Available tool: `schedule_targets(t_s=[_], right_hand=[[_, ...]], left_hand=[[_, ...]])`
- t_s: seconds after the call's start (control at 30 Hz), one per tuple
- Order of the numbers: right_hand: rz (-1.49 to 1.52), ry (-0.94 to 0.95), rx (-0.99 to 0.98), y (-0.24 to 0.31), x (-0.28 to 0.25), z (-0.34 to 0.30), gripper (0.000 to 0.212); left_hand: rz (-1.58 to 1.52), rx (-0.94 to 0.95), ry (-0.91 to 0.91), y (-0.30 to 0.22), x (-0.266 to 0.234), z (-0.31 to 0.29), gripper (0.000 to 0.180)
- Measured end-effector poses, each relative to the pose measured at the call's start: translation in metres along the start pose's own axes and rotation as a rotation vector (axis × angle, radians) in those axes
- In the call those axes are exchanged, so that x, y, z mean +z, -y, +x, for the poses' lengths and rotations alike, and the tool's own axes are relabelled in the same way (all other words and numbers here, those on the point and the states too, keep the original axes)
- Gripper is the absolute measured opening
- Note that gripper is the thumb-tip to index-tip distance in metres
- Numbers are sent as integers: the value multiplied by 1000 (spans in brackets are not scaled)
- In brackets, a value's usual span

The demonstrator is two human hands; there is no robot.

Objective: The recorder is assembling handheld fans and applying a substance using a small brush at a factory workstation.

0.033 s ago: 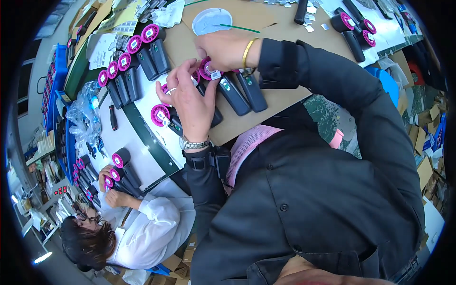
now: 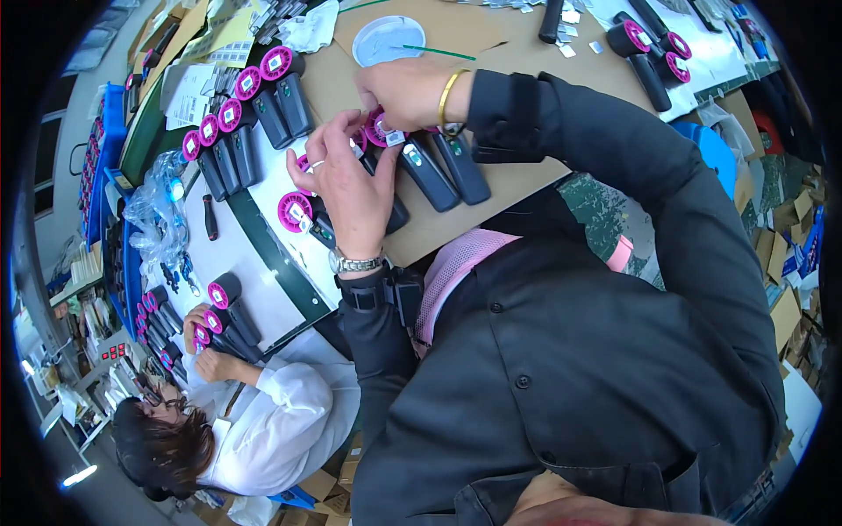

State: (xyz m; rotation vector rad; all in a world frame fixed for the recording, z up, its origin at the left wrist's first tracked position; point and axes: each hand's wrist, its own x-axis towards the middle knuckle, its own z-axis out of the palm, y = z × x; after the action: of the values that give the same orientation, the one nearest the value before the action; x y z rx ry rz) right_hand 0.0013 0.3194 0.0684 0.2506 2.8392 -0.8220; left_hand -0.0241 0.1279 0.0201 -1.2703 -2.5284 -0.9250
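Several black handheld devices, each with a handle and a round pink grille, lie on the cardboard before me. My left hand [image 2: 351,180] is bent around the head of one, thumb and fingers on either side of it. From the right, my right hand [image 2: 405,95] reaches over with bent fingertips at that pink grille [image 2: 379,130]; what they pinch is hidden. A small white label [image 2: 396,138] shows beside the grille. Close to my hands lie a device with a white patch on its handle [image 2: 430,180] and another handle [image 2: 465,171]. One more pink grille [image 2: 295,212] sits beside my left wrist.
Beyond my hands are a white round lid [image 2: 388,41] and a thin green stick [image 2: 438,53]. More devices stand in rows at left [image 2: 232,158] and far right [image 2: 645,53]. A screwdriver [image 2: 210,217] lies left. A co-worker in a white sleeve [image 2: 298,386] handles similar devices.
The view has shifted very slightly. Both hands stay at the same pink grille, with no clear change in grip.
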Motion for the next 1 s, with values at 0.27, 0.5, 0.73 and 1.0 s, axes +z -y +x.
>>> schedule_targets(t_s=[0.27, 0.5, 0.73, 1.0], right_hand=[[228, 68, 12, -23, 2, 13, 34], [-12, 146, -21, -13, 1, 42, 34], [-31, 41, -118, -17, 1, 10, 29], [176, -468, -216, -69, -19, -53, 20]], left_hand=[[98, 15, -46, -7, 0, -7, 63], [78, 16, -34, -4, 1, -4, 61], [60, -7, -52, -6, 1, -8, 61], [93, -31, -51, -9, 5, -13, 64]])
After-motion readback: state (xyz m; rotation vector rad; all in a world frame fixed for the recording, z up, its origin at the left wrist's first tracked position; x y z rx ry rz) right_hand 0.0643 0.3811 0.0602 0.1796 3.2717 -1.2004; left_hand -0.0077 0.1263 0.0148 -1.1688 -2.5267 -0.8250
